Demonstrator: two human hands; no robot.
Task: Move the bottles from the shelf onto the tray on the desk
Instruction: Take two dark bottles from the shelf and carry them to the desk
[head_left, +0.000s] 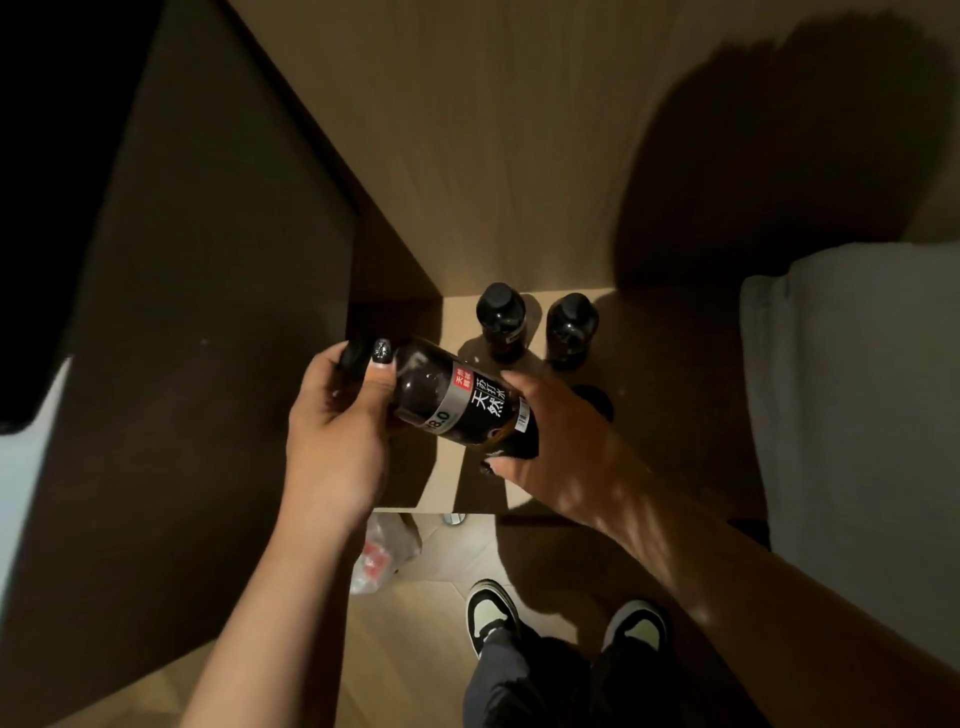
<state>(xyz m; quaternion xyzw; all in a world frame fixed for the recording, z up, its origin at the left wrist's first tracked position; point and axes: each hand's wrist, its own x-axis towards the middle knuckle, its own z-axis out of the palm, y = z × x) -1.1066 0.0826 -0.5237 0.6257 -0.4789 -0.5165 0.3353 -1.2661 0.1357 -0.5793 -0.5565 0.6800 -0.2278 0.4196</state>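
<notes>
i had one dark bottle (462, 402) lying sideways over the shelf (457, 483), my left hand (337, 421) curled round its cap end, my right hand (550, 447) round its base. two bottles (501, 319) stood behind it; no tray in view.

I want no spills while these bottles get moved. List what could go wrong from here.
1. The held bottle lies tilted between the left hand and right hand; a loose grip during a handover could drop it.
2. Two bottles stand close behind on the shelf; a swing could topple them.
3. Dim light hides edges.
</notes>
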